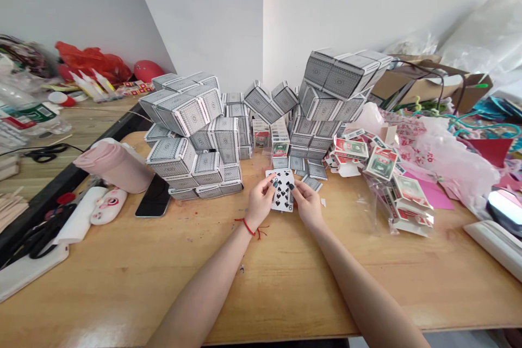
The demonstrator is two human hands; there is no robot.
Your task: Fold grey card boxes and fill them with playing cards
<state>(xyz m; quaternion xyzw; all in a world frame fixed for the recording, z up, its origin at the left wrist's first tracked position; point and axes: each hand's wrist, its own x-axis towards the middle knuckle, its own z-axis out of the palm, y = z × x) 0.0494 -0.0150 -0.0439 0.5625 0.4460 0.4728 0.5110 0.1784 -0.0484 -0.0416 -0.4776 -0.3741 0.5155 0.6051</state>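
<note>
A white playing card (282,196) with black spade marks and a 9 in its lower corner is held face up over the table's middle. My left hand (261,200) pinches its left side between thumb and fingers. On the opposite side my right hand (308,204) grips the card's right edge. Whether another card lies under it, I cannot tell. Just beyond the hands lie several loose grey-backed cards (313,182). Stacks of boxes folded from grey-backed cards rise at the left (193,166) and right (316,130), with tilted card boxes (261,100) between them.
Opened card packs (381,163) pile up at the right beside a pink plastic bag (424,136). Toward the left are a black phone (153,198), a rolled pink cloth (116,166) and black-handled scissors (44,228). A white wall (326,0) stands behind.
</note>
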